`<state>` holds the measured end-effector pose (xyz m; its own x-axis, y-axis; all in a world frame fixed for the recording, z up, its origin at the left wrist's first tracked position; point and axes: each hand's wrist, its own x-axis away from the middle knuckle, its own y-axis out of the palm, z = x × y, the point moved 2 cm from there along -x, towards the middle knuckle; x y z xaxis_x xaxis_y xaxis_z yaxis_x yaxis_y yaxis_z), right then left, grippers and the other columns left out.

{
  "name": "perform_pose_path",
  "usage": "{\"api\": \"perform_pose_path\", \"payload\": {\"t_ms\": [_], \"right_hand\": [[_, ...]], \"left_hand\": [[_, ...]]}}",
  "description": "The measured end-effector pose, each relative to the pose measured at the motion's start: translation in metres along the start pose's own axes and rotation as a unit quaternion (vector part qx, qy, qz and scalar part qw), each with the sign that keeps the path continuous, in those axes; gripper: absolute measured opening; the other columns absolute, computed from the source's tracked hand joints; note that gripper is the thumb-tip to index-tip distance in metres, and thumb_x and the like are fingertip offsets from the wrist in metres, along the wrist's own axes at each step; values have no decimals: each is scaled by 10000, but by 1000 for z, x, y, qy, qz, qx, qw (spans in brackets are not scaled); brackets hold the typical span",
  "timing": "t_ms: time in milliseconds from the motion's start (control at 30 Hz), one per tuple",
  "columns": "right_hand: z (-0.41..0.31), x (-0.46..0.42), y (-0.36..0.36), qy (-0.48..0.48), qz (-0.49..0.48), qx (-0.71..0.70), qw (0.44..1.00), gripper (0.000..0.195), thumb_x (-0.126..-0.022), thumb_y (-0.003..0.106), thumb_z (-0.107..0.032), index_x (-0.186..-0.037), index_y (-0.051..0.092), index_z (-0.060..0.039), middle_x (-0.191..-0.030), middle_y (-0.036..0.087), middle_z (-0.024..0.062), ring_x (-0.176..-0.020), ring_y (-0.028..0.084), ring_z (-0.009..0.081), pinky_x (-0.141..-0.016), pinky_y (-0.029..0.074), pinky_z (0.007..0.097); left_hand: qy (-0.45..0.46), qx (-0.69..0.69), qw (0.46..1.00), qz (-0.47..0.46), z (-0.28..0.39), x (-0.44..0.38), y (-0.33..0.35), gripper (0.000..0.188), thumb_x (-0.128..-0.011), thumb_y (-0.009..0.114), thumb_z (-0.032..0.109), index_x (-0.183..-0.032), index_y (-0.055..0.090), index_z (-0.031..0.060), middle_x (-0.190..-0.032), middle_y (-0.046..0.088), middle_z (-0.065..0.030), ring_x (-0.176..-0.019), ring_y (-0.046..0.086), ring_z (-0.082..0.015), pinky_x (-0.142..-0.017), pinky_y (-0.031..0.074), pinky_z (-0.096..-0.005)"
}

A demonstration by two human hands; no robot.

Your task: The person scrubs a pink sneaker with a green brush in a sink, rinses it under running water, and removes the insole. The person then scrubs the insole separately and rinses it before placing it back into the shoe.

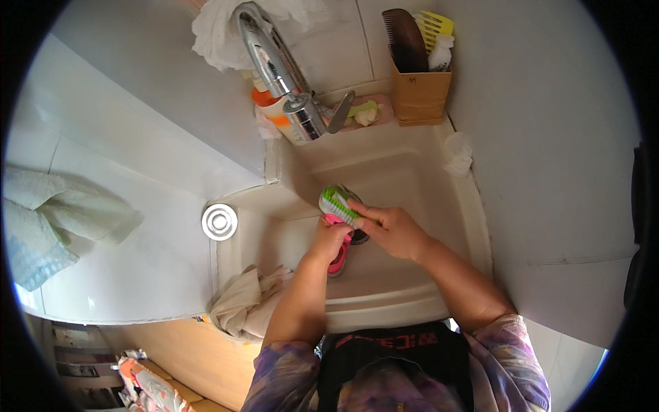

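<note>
In my left hand (332, 242) is a pink shoe (337, 265), held low over the basin of a cream sink (396, 278). My right hand (394, 229) grips a green and white scrub brush (340, 203), its head against or just over the far end of the shoe. Both hands are close together, and my fingers hide the middle of the shoe. Beneath them a dark round drain (360, 237) shows in part.
A chrome faucet (270, 56) with a side lever rises at the back. Behind it are a pink soap dish (386, 110) and a cardboard box (422, 98) holding combs. A metal strainer (220, 222) sits on the left rim. A beige cloth (242, 304) drapes over the front left edge.
</note>
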<state>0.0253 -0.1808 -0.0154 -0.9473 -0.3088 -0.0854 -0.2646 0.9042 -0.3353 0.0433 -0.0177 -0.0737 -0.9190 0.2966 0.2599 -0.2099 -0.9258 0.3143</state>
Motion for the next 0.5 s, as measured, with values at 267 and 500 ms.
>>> {"api": "perform_pose_path", "payload": {"t_ms": [267,500], "right_hand": [[28,-9,-8,70,40,-63,995,413,-904,523,-325,-1285,512,-165,-646,576,113,-559,510,168,-610,454,297],[31,-14,-4,70,12,-101,992,409,-913,528,-273,-1301,496,-146,-635,534,43,-596,466,87,-598,428,257]], "left_hand": [[-16,1,1000,26,5,1,10,344,-728,634,-36,-1059,574,39,-990,631,-42,-890,605,-153,-775,489,-294],[6,106,994,18,15,6,9,318,-714,668,-11,-1018,608,60,-940,653,-42,-861,622,-155,-735,501,-288]]}}
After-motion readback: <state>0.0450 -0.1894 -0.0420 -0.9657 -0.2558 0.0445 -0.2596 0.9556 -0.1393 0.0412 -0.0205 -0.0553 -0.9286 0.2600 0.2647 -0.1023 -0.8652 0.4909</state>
